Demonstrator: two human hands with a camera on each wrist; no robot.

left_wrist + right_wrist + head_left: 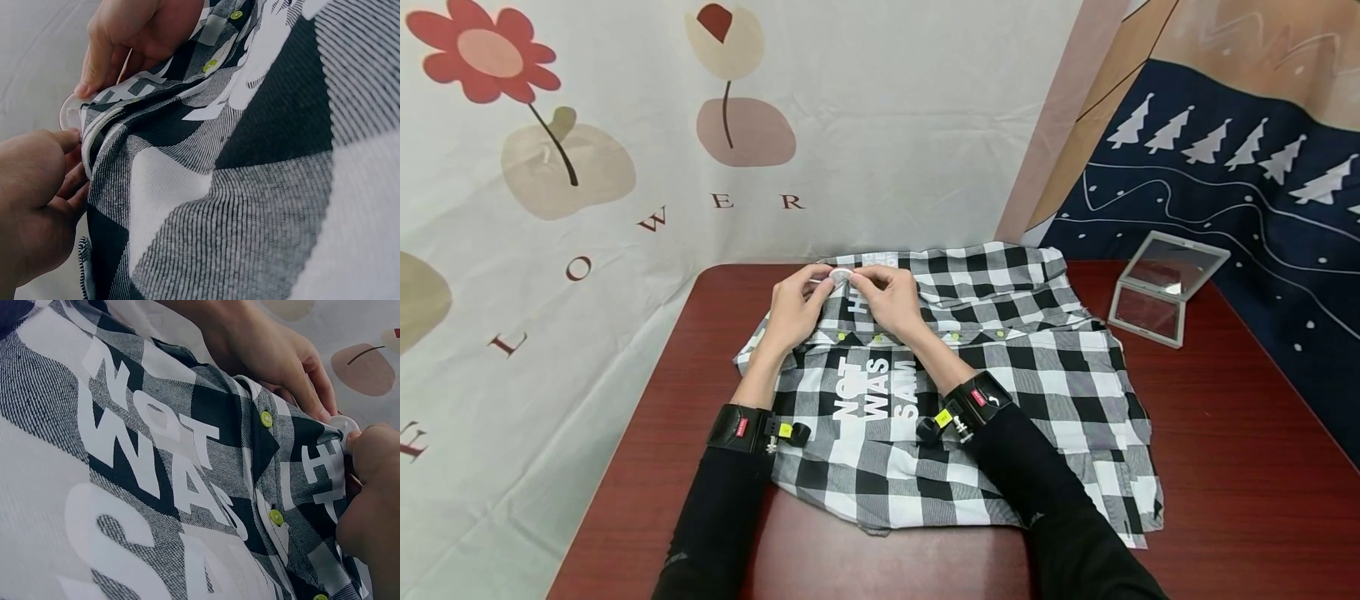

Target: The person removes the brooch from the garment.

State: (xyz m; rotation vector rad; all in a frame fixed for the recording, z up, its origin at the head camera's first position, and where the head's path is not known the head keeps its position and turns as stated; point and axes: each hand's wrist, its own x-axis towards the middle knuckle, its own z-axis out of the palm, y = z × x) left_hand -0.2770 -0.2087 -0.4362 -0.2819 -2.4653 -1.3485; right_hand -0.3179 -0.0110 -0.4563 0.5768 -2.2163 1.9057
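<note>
A black-and-white checked shirt (1045, 375) with white lettering and yellow-green buttons (275, 517) lies spread over the table. Near its far left edge, a small round whitish disc (840, 274) with a clear rim is held between both hands, right against the cloth. My left hand (797, 307) pinches the disc from the left with thumb and fingers. From the other side, my right hand (891, 302) pinches it too, thumb and fingertip at the rim. The right wrist view shows the disc (342, 424) beside the white letters; the fingers cover part of it.
An unfolded square mirror (1171, 287) with a pale frame stands at the table's right rear. The reddish-brown table (1240, 467) borders a light flower-printed cloth (887, 167) behind and a dark blue tree-printed cloth (1225, 200) on the right.
</note>
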